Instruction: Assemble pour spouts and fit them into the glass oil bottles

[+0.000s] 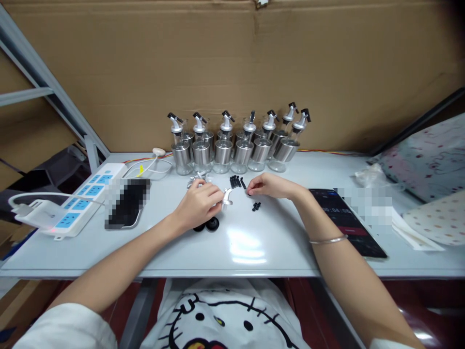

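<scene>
Between the fingers of my left hand [200, 203] is a silver pourer cap [227, 197] with a spout, held just above the table. Black round stoppers [212, 223] lie under that hand, partly covered by it. More silver caps [198, 179] sit just behind it. My right hand [265, 186] has its fingertips pinched together low over the tabletop; a small dark piece seems to be at the fingertips, too small to name. Beside them lie several black flip levers [236, 182] in a row. Nearer to me is a little cluster of small black plugs [256, 206].
Glass bottles with steel sleeves [222, 152] stand in rows at the back, several wearing pourer tops. At left are a power strip [87, 194] and a phone [127, 203]. A tablet [348, 223] showing a timer lies right, near plastic bags [374, 177].
</scene>
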`<state>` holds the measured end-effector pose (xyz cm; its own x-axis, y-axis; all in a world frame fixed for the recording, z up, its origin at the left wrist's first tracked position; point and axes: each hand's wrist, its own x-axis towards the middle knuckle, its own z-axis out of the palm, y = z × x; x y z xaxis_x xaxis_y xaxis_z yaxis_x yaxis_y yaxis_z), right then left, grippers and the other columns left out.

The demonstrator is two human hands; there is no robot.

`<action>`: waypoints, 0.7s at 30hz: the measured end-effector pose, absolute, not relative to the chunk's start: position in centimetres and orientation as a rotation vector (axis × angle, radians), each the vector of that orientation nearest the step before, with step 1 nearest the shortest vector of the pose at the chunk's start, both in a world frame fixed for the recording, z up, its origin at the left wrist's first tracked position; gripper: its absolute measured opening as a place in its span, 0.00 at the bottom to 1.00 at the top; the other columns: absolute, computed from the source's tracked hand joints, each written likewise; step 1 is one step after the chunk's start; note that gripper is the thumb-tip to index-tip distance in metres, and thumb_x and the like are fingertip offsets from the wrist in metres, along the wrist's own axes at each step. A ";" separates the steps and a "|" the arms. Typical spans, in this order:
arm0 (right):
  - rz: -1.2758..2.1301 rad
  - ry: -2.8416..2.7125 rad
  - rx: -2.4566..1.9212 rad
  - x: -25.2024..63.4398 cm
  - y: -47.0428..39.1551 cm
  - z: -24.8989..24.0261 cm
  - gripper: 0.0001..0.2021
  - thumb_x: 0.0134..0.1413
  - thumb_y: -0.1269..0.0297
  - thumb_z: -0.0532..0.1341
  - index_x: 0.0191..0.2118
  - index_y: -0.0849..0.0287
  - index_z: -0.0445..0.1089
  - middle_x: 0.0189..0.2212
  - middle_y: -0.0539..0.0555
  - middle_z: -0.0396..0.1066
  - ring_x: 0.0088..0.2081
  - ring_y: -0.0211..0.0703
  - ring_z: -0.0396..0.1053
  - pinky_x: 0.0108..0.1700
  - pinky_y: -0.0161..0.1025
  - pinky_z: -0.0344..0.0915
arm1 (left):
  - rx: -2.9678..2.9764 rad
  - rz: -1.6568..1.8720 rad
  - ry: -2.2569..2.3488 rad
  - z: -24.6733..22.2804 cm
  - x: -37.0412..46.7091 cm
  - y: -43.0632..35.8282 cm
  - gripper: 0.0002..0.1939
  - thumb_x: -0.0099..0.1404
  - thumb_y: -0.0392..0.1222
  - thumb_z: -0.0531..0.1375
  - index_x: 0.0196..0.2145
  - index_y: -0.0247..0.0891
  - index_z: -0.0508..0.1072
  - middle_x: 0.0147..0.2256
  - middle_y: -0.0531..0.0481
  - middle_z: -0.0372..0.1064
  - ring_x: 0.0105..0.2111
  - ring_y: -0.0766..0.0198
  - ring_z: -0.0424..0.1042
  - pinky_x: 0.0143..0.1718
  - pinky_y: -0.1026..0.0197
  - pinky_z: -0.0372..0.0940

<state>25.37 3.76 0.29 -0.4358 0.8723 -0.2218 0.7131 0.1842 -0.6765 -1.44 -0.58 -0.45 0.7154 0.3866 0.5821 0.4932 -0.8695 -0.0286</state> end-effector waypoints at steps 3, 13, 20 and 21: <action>1.028 -2.255 -1.542 25.0 3.8 0.1 0.14 0.43 0.55 0.62 0.29 0.62 0.75 0.26 0.54 0.74 0.30 0.41 0.65 0.34 0.38 0.60 | -2.731 -0.876 -0.708 -0.5 -1.5 -0.5 0.06 0.66 0.33 0.52 0.31 0.38 0.65 0.32 0.52 0.73 0.32 0.63 0.69 0.43 0.58 0.56; 1.201 -1.954 -1.259 22.8 2.7 0.6 0.15 0.49 0.51 0.60 0.28 0.60 0.66 0.24 0.51 0.71 0.27 0.37 0.64 0.34 0.38 0.59 | -2.718 -0.902 -0.712 -0.6 -1.5 -0.5 0.06 0.66 0.33 0.51 0.31 0.38 0.65 0.32 0.52 0.73 0.33 0.63 0.70 0.43 0.57 0.56; 1.533 -1.578 -0.954 20.3 1.3 1.2 0.17 0.44 0.51 0.68 0.29 0.62 0.68 0.23 0.47 0.68 0.24 0.31 0.59 0.31 0.35 0.57 | -2.708 -0.926 -0.724 -0.4 -1.5 -0.6 0.06 0.66 0.32 0.52 0.32 0.38 0.66 0.32 0.52 0.74 0.33 0.63 0.71 0.43 0.56 0.56; 1.542 -1.545 -0.941 20.1 1.2 1.1 0.18 0.43 0.51 0.68 0.28 0.62 0.68 0.22 0.46 0.66 0.22 0.30 0.57 0.29 0.35 0.55 | -2.709 -0.922 -0.728 -0.4 -1.5 -0.6 0.06 0.66 0.33 0.52 0.32 0.38 0.66 0.32 0.52 0.74 0.33 0.63 0.71 0.43 0.56 0.56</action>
<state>20.08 1.21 1.10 -0.4517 0.8921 0.0079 -0.0061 0.0057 -1.0000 -1.50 -0.57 -0.44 0.6859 0.3899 0.6144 0.5072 -0.8616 -0.0195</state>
